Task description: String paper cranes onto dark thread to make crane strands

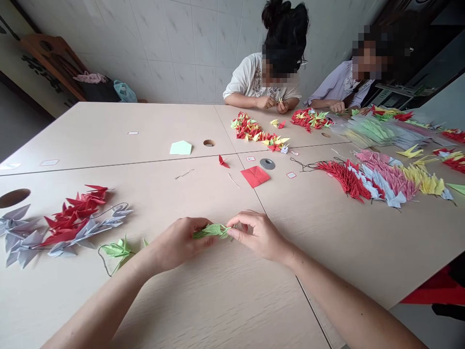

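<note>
Green folded paper cranes (211,231) are bunched in my left hand (183,242), its fingers wrapped round them. My right hand (259,235) pinches at the right end of the bunch, where a thin strand seems to show; its exact grip is too small to make out. Left of my left forearm lies another green paper crane (119,248) with a dark cord (105,261) beside it. Farther left, a string of red cranes (78,211) and pale grey-blue cranes (23,237) rests on the table.
Beyond my hands lie a red paper square (255,177), a grey ring (267,164) and a pale green paper (180,148). Strung cranes (388,177) cover the right side, near plastic bags (378,131). Two people (265,80) sit across the table (196,310), handling folded paper.
</note>
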`<state>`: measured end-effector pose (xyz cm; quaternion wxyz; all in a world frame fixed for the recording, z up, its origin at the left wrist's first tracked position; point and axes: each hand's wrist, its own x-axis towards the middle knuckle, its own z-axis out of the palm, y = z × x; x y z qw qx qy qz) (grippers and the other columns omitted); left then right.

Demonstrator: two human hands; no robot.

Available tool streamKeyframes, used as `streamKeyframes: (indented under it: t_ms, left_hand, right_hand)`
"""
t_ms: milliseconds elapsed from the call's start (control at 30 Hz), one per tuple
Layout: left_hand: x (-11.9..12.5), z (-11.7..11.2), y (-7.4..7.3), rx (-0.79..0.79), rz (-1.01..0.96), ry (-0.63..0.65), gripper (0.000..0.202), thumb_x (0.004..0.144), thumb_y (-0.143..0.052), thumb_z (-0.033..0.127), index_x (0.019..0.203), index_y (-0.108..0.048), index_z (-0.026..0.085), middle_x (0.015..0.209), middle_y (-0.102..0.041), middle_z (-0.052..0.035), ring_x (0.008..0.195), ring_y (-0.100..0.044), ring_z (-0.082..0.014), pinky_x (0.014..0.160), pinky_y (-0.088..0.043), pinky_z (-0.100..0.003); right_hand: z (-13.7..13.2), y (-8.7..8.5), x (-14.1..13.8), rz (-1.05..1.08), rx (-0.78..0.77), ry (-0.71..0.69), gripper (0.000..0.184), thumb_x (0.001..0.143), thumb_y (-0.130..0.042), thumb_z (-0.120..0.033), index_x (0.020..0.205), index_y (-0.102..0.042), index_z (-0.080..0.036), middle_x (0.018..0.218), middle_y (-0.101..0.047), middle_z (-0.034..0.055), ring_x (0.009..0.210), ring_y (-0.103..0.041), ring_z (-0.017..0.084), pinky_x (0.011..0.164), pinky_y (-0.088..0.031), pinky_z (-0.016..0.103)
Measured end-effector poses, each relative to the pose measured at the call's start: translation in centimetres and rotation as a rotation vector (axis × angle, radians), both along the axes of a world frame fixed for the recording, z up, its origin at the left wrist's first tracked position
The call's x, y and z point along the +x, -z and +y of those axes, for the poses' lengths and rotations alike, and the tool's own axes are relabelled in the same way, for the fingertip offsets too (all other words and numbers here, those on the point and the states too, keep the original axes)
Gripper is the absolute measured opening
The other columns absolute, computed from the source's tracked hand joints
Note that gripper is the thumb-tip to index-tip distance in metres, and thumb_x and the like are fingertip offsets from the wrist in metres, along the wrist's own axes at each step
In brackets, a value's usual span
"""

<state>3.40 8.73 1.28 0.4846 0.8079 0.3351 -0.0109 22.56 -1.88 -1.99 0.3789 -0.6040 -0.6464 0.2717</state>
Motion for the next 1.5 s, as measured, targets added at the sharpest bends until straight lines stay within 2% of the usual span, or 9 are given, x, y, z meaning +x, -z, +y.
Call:
streamKeyframes:
  t_ms: [267, 467, 633, 767, 867, 1000, 1167, 1300, 1500]
  left_hand:
    - [-0.2, 0.1, 0.1, 0.003, -0.005, -0.019, 0.025, 0.075, -0.057, 0.040, 0.083, -0.071, 0.021, 0.064, -0.056, 0.0015, 0.058, -0.045, -0.0132, 0.050, -0.032, -0.022]
    - [-0.2, -0.2, -0.2, -0.023, -0.035, 0.031, 0.031, 0.073, -0.065, 0.040, 0.100, -0.070, 0.025, 0.093, -0.069, -0.0010, 0.081, -0.059, -0.0185, 0.066, -0.043, -0.023]
    - [0.4, -0.6, 0.3, -0.127, -0.091, -0.021, 0.035, 0.083, -0.052, 0.053, 0.089, -0.067, 0.022, 0.066, -0.058, 0.0038, 0.051, -0.039, -0.0090, 0.047, -0.029, -0.020]
    - [0.6, -0.7, 0.9, -0.116, -0.122, -0.076, 0.036, 0.084, -0.051, 0.053, 0.081, -0.062, 0.018, 0.059, -0.049, 0.0048, 0.051, -0.036, -0.0085, 0.048, -0.029, -0.021]
    - [0.7, -1.0, 0.7, -0.001, -0.084, -0.168, 0.031, 0.083, -0.054, 0.049, 0.077, -0.061, 0.019, 0.062, -0.056, 0.0040, 0.051, -0.040, -0.0089, 0.051, -0.033, -0.022]
    - [0.9, -1.3, 0.3, 0.066, -0.107, -0.198, 0.024, 0.081, -0.058, 0.042, 0.075, -0.060, 0.020, 0.078, -0.067, 0.0018, 0.062, -0.052, -0.0115, 0.059, -0.039, -0.024]
    - [0.9, -0.9, 1.2, -0.153, -0.298, -0.224, 0.026, 0.081, -0.062, 0.041, 0.072, -0.054, 0.018, 0.086, -0.068, -0.0027, 0.070, -0.056, -0.0132, 0.062, -0.041, -0.025]
    - [0.7, -0.4, 1.6, -0.371, -0.366, -0.263, 0.029, 0.079, -0.067, 0.042, 0.073, -0.052, 0.017, 0.075, -0.064, -0.0020, 0.059, -0.049, -0.0098, 0.054, -0.035, -0.024]
    - [0.8, -0.2, 0.9, -0.578, -0.414, -0.329, 0.029, 0.075, -0.072, 0.039, 0.072, -0.052, 0.017, 0.072, -0.065, -0.0016, 0.068, -0.055, -0.0120, 0.065, -0.040, -0.026]
  right_hand:
    - [0.6, -0.1, 1.6, 0.405, -0.217, -0.042, 0.023, 0.088, -0.059, -0.039, 0.082, -0.067, -0.018, 0.067, -0.054, -0.0018, 0.060, -0.042, 0.010, 0.056, -0.034, 0.025]
    - [0.7, 0.3, 1.8, 0.500, -0.246, -0.074, 0.025, 0.089, -0.058, -0.040, 0.088, -0.069, -0.018, 0.071, -0.057, -0.0006, 0.064, -0.044, 0.011, 0.062, -0.035, 0.026]
    - [0.6, 0.5, 1.1, 0.545, -0.278, -0.115, 0.027, 0.090, -0.056, -0.041, 0.087, -0.068, -0.017, 0.074, -0.059, 0.0007, 0.067, -0.048, 0.012, 0.064, -0.039, 0.027]
    - [0.3, 0.3, 0.4, 0.345, -0.173, 0.026, 0.024, 0.091, -0.054, -0.040, 0.095, -0.064, -0.019, 0.082, -0.060, 0.0015, 0.067, -0.047, 0.012, 0.064, -0.040, 0.026]
    - [-0.3, -0.3, -0.4, 0.180, -0.027, 0.145, 0.022, 0.088, -0.058, -0.042, 0.092, -0.057, -0.020, 0.084, -0.057, 0.0005, 0.068, -0.047, 0.012, 0.064, -0.041, 0.026]
    - [-0.9, -1.1, -1.1, 0.109, 0.012, 0.139, 0.026, 0.079, -0.067, -0.042, 0.084, -0.052, -0.021, 0.076, -0.054, -0.0017, 0.068, -0.047, 0.012, 0.064, -0.040, 0.026]
    - [-0.6, -0.8, -0.7, 0.292, -0.109, 0.072, 0.020, 0.091, -0.051, -0.034, 0.079, -0.056, -0.019, 0.074, -0.058, 0.0001, 0.066, -0.050, 0.012, 0.060, -0.039, 0.024]
    - [-0.1, -0.3, -0.2, 0.411, -0.179, 0.076, 0.021, 0.090, -0.052, -0.035, 0.082, -0.060, -0.018, 0.074, -0.061, 0.0015, 0.069, -0.053, 0.013, 0.061, -0.041, 0.025]
    - [0.1, 0.0, 0.2, 0.544, -0.257, 0.038, 0.025, 0.090, -0.054, -0.040, 0.080, -0.058, -0.018, 0.074, -0.058, -0.0007, 0.061, -0.046, 0.009, 0.057, -0.037, 0.024]
